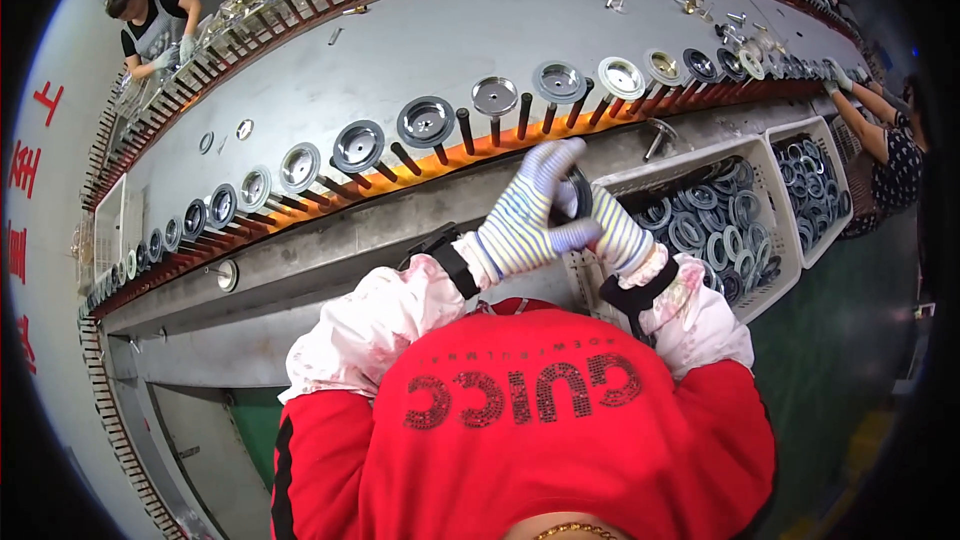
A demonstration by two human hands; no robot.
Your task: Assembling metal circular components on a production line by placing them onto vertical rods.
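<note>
Between my two hands, in front of my chest, is a dark round ring (572, 197), seen nearly edge-on and partly covered by fingers. My left hand (522, 212), in a striped knit glove, curls its fingers over the far side with the thumb below. From the other side my right hand (619, 232), gloved alike, closes against the ring; most of its fingers are hidden. Just beyond, round metal discs with grey rings, such as this one (494, 96), sit on a row of dark pins along an orange-lit strip (430, 172).
A white crate (783, 285) full of grey rings stands at my right, with a second crate (836, 230) behind it. Stemmed metal parts (694, 3) lie on the grey table (400, 50). Co-workers (160, 25) work at the far left and the right.
</note>
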